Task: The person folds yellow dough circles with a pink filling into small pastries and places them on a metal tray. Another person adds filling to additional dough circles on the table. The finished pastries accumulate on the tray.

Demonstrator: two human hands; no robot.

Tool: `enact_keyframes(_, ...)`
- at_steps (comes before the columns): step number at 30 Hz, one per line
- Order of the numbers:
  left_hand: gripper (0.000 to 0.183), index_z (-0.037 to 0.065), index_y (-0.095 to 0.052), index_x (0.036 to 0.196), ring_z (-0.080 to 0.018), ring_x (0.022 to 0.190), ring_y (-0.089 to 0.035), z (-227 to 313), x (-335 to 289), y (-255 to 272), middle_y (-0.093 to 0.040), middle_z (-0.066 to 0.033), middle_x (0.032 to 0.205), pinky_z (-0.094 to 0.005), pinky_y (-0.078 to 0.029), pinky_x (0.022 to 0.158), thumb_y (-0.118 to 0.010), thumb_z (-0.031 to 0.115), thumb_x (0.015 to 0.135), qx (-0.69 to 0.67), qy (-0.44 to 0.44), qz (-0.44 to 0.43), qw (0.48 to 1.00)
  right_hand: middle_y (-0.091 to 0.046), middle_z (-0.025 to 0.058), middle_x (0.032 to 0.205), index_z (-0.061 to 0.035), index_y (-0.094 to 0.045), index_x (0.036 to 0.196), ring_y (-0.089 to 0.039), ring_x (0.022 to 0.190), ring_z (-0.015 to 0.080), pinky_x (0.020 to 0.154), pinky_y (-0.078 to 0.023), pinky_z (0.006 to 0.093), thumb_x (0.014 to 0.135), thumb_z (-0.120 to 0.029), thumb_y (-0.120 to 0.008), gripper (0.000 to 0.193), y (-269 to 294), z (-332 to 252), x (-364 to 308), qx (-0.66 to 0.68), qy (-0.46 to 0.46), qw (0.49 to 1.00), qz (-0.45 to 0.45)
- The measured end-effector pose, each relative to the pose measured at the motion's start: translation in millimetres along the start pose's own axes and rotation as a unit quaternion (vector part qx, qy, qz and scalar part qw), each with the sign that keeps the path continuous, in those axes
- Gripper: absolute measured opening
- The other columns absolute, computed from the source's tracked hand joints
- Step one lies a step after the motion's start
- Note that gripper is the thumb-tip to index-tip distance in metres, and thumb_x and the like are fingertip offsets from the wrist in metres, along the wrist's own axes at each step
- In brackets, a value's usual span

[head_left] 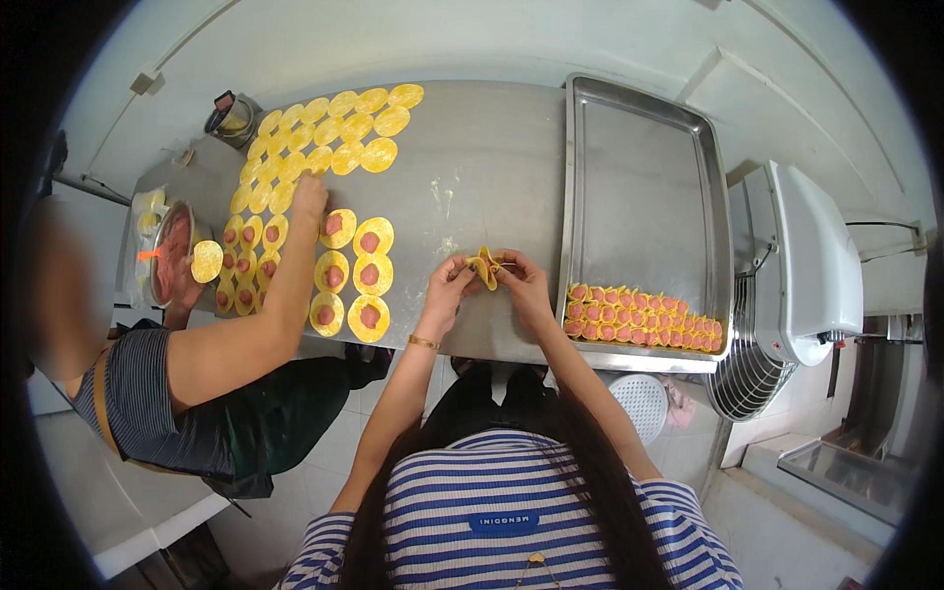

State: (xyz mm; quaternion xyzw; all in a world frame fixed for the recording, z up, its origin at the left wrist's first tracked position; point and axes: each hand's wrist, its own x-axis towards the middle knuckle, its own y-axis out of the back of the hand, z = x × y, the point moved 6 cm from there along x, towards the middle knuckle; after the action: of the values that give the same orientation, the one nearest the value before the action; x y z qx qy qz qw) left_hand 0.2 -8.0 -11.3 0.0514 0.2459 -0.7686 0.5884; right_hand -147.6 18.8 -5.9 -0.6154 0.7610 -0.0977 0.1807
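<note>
Between my two hands, above the steel table, is a yellow dumpling wrapper (485,269), its edges pinched up into folds. My left hand (448,291) grips its left side with thumb and fingers. On the opposite side my right hand (524,285) pinches the folds. Any filling inside is hidden. To the left lie round yellow wrappers topped with pink meat filling (370,316). At my right, a large steel tray (644,187) carries rows of shaped dumplings (639,320) along its near end, pink filling showing at their tops.
A co-worker's hand (310,197) reaches over plain wrappers (329,131) at the left; their other hand is by a bowl of pink filling (175,246) with a wrapper. A white machine (801,261) stands right of the tray. Below the table edge is a perforated white stool (639,405).
</note>
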Motion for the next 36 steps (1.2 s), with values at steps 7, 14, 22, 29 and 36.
enact_keyframes(7,0.017,0.004,-0.054,0.111,-0.0103,0.097,-0.057,5,-3,-8,-0.057,-0.0018,0.108,-0.0263,-0.051,0.083,-0.051,0.012,0.096,-0.042,-0.005,-0.003,0.999,-0.064,0.0068,0.102,0.0029,-0.062,0.106,-0.059,0.095,0.0128,0.085,-0.047,0.0271,0.086,-0.002,-0.061,0.02,0,-13,9,-0.099,-0.006,0.994,-0.035)
enact_keyframes(14,0.006,0.009,-0.052,0.095,-0.0075,0.094,-0.057,13,-11,-3,-0.056,-0.0005,0.107,-0.0251,-0.052,0.075,-0.057,0.009,0.092,-0.05,-0.033,0.091,0.994,-0.066,0.0078,0.097,0.005,-0.062,0.105,-0.058,0.098,0.0144,0.087,-0.046,0.0274,0.083,-0.001,-0.062,0.023,-16,-25,-7,-0.013,-0.015,1.0,-0.012)
enact_keyframes(22,0.017,0.002,-0.055,0.102,-0.0111,0.094,-0.06,21,-40,-9,-0.06,-0.0034,0.098,-0.0264,-0.051,0.082,-0.061,0.002,0.086,-0.002,-0.091,0.042,0.995,-0.066,0.007,0.094,0.0019,-0.065,0.102,-0.061,0.09,0.012,0.082,-0.049,0.025,0.079,0.003,-0.066,0.024,4,-23,-3,-0.179,-0.035,0.983,-0.024)
enact_keyframes(29,0.015,0.0,-0.059,0.084,-0.0222,0.087,-0.065,26,-44,-9,-0.063,-0.009,0.103,-0.0287,-0.054,0.072,-0.063,-0.008,0.073,0.366,-0.275,0.077,0.886,-0.066,0.008,0.093,-0.0005,-0.063,0.107,-0.065,0.085,0.0196,0.078,-0.053,0.0303,0.073,0.004,-0.067,0.034,-1,-27,-14,-0.312,0.061,0.943,-0.102)
enact_keyframes(36,0.02,0.001,-0.056,0.085,-0.0274,0.091,-0.065,15,-37,-20,-0.065,-0.0127,0.098,-0.0329,-0.053,0.075,-0.07,-0.002,0.072,0.353,-0.177,0.057,0.917,-0.064,0.0165,0.095,-0.0021,-0.062,0.102,-0.063,0.089,0.0336,0.075,-0.051,0.0377,0.073,0.002,-0.061,0.029,-1,-17,-9,-0.447,0.064,0.888,-0.09)
